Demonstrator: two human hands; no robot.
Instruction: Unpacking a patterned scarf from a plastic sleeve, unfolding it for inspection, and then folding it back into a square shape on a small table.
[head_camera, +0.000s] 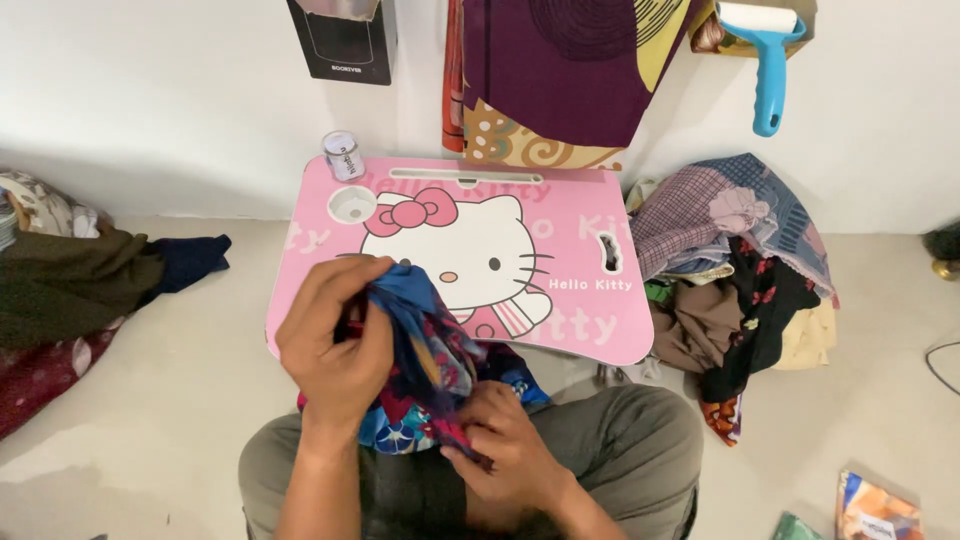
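My left hand (335, 345) grips the upper part of a blue patterned cloth (435, 360) with red and floral print, bunched up in front of me. Lower down, my right hand (505, 445) pinches the same cloth near its bottom edge, above my lap. Both hands hover just in front of the near edge of a pink lap table (580, 320) with a white cartoon cat printed on it. I sit on the floor in grey trousers (630, 440).
A small grey cylindrical tin (343, 156) stands at the table's far left corner beside a round cup hole (352, 204). A heap of mixed clothes (735, 260) lies to the right, another pile (70, 290) to the left. A blue lint roller (768, 60) hangs on the wall.
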